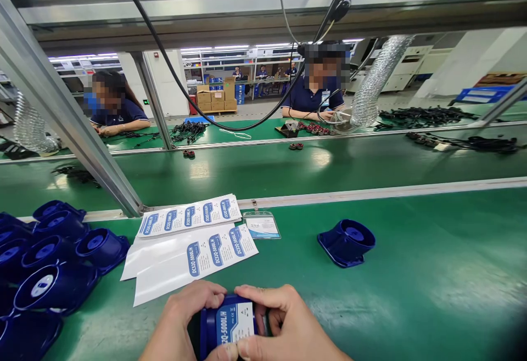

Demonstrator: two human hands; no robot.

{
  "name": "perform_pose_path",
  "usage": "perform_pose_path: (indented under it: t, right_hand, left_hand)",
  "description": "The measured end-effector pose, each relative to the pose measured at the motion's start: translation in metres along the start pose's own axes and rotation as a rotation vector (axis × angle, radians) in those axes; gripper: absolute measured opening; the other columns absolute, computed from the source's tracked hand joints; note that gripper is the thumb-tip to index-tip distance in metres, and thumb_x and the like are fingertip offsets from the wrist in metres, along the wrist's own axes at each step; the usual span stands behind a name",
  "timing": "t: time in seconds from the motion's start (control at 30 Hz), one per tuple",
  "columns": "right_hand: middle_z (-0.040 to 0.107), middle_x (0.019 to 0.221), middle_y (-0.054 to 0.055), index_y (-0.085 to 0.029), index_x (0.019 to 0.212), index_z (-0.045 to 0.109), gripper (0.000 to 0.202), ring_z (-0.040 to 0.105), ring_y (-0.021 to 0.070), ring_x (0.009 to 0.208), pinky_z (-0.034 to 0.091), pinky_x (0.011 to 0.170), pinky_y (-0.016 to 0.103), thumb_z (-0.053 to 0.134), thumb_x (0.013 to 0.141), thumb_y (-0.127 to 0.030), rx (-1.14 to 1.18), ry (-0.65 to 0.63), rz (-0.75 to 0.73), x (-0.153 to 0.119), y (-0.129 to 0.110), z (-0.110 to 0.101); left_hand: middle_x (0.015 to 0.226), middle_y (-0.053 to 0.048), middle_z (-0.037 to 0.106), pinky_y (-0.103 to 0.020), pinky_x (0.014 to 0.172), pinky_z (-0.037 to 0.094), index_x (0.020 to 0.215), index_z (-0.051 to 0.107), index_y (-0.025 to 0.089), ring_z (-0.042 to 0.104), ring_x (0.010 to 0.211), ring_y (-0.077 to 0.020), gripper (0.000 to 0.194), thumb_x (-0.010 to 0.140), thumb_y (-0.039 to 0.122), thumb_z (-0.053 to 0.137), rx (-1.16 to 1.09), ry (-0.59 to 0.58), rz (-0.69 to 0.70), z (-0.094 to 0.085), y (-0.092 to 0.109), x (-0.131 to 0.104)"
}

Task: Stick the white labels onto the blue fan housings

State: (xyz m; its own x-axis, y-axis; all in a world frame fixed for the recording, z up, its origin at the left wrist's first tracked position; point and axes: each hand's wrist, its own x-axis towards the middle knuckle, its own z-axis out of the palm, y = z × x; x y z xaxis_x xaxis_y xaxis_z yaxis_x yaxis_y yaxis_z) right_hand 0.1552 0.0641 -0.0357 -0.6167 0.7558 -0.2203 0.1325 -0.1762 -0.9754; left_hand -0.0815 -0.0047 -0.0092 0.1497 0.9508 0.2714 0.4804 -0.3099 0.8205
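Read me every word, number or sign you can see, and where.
"2Q-5000L/H", start hidden: label on held blue part.
"CE": same label.
"DC52Q-5000L/H" (third character 5 or S): lower label sheet.
Upper label sheet, badge, any other text: too small or blurred to read.

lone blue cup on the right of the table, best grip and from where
Grip the blue cup around its round wall, probably from the right with the right hand: its wider base sits on the table, mouth up, with nothing close on that side.
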Motion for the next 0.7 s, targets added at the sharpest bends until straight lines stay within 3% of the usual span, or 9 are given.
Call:
perform_pose_path:
  t: [0.13, 0.27, 0.37, 0.5, 0.7]
  right_hand:
    - [0.066, 0.064, 0.001, -0.012, 0.137, 0.074, 0.084, 0.062, 0.0208, 0.072, 0.056, 0.074, 0.033, 0.099, 0.064, -0.047, -0.026, 0.024, 0.003, -0.001, 0.005, 0.000]
    - [0.066, 0.063, -0.002, -0.016, 0.134, 0.076, 0.079, 0.052, 0.0142, 0.059, 0.046, 0.061, 0.028, 0.100, 0.063, -0.041, -0.002, 0.016, 0.024, -0.001, 0.002, 0.004]
    - [0.062, 0.060, -0.004, -0.017, 0.129, 0.079, 0.077, 0.049, 0.0123, 0.058, 0.039, 0.058, 0.026, 0.102, 0.057, -0.036, 0.003, 0.036, 0.066, -0.001, -0.004, 0.006]
    - [0.061, 0.059, -0.004, -0.016, 0.130, 0.078, 0.080, 0.050, 0.0130, 0.058, 0.036, 0.056, 0.026, 0.100, 0.057, -0.043, -0.026, 0.042, 0.086, -0.002, -0.010, 0.007]
    - [0.064, 0.059, -0.002, -0.017, 0.124, 0.082, 0.073, 0.055, 0.0155, 0.060, 0.036, 0.055, 0.026, 0.099, 0.057, -0.042, -0.022, 0.034, 0.087, -0.003, -0.014, 0.008]
  left_hand:
    - [0.114, -0.001, 0.076, -0.031, 0.090, 0.060, 0.105, 0.066, 0.030, 0.075, 0.103, -0.0219, 0.036, 0.079, 0.034, 0.091, -0.027, 0.013, -0.031, -0.001, 0.005, 0.001]
    - [0.110, 0.001, 0.077, -0.032, 0.089, 0.060, 0.104, 0.066, 0.030, 0.076, 0.101, -0.0213, 0.039, 0.076, 0.030, 0.094, -0.091, 0.080, -0.014, 0.003, 0.003, -0.003]
    - [0.112, -0.002, 0.075, -0.037, 0.095, 0.059, 0.103, 0.066, 0.028, 0.075, 0.107, -0.0244, 0.042, 0.073, 0.033, 0.095, -0.117, 0.119, -0.138, 0.005, 0.000, -0.007]
    - [0.115, -0.007, 0.072, -0.044, 0.102, 0.055, 0.095, 0.065, 0.023, 0.070, 0.115, -0.0296, 0.044, 0.070, 0.041, 0.096, -0.096, 0.008, -0.348, 0.004, -0.001, -0.006]
    - [0.116, -0.010, 0.073, -0.044, 0.107, 0.053, 0.096, 0.066, 0.023, 0.069, 0.121, -0.0312, 0.045, 0.070, 0.045, 0.096, -0.141, -0.032, -0.401, -0.001, 0.006, 0.000]
